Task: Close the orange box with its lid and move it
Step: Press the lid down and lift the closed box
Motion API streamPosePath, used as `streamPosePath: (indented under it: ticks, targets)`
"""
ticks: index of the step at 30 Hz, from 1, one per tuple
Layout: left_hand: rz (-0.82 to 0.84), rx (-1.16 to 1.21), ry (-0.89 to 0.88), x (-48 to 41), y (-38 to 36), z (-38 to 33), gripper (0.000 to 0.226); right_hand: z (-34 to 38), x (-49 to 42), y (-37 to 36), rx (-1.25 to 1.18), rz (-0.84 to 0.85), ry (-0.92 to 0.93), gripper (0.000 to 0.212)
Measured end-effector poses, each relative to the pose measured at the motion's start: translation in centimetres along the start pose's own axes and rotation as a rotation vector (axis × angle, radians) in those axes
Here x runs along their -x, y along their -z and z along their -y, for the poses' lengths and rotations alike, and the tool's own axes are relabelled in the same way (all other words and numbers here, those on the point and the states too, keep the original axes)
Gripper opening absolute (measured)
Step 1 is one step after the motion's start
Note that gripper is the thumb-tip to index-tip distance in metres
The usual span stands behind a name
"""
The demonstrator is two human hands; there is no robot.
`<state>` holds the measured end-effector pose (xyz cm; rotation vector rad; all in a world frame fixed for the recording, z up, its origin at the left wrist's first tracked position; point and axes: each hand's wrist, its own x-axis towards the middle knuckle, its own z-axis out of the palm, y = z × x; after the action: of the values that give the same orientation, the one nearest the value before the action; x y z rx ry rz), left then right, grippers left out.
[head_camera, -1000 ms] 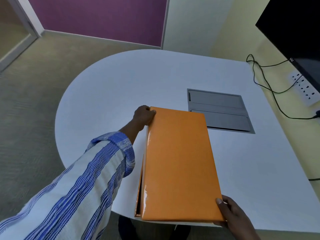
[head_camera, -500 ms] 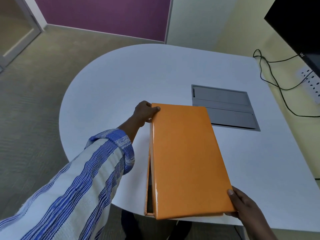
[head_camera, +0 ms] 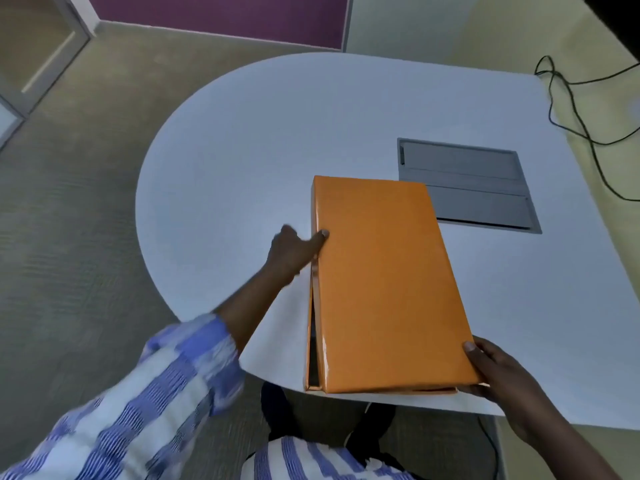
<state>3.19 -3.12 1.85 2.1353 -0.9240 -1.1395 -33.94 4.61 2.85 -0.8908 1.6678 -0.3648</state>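
A long orange lid [head_camera: 384,282] lies over the orange box [head_camera: 312,377] near the table's front edge. The lid sits skewed to the right, so a thin strip of the box's open inside shows along the left near side. My left hand [head_camera: 294,252] grips the lid's left long edge, thumb on top, about a third of the way from the far end. At the near right corner my right hand [head_camera: 498,370] holds the lid and box, thumb on the top face.
The white rounded table [head_camera: 242,161] carries a grey recessed cable hatch [head_camera: 464,185] just right of the box's far end. Black cables [head_camera: 581,109] hang past the table's right edge. Carpet floor lies to the left. My knees are below the front edge.
My left hand has slid from the lid's far left corner toward me along the left edge. The lid has shifted slightly and the gap at the near left has narrowed.
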Motion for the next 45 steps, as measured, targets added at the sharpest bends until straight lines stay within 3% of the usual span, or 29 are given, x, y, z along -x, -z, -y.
streamPosePath:
  ticks: [6,12,20,27,30,34,36,45]
  targets:
    - [0.117,0.043,0.050,9.2,-1.2,5.8,0.068,0.1,0.4,-0.2,0.013,0.011,0.024,0.036]
    - [0.064,0.186,0.038,10.4,-2.0,6.4,0.042,-0.1,0.7,-0.4,-0.040,-0.011,0.033,0.039]
    - [0.034,0.105,0.015,13.0,-1.3,7.4,0.029,-1.2,0.3,-0.2,-0.097,-0.034,0.055,0.037]
    - [0.058,0.019,0.114,17.6,-2.8,8.9,0.051,-1.3,-0.4,0.7,-0.156,0.070,0.032,0.033]
    - [0.057,0.105,0.178,17.8,-2.8,9.3,0.062,-1.6,-0.3,0.7,-0.183,0.109,0.036,0.034]
    - [0.066,0.326,0.248,18.1,-2.6,9.8,0.044,-2.3,0.3,0.4,-0.158,0.127,0.089,0.035]
    - [0.056,0.376,0.264,18.3,-2.8,9.9,0.046,-2.6,0.5,0.3,-0.160,0.130,0.104,0.036]
    - [-0.045,0.367,0.192,18.7,-3.4,11.6,0.029,-3.7,0.3,-0.4,-0.155,0.092,0.159,0.049]
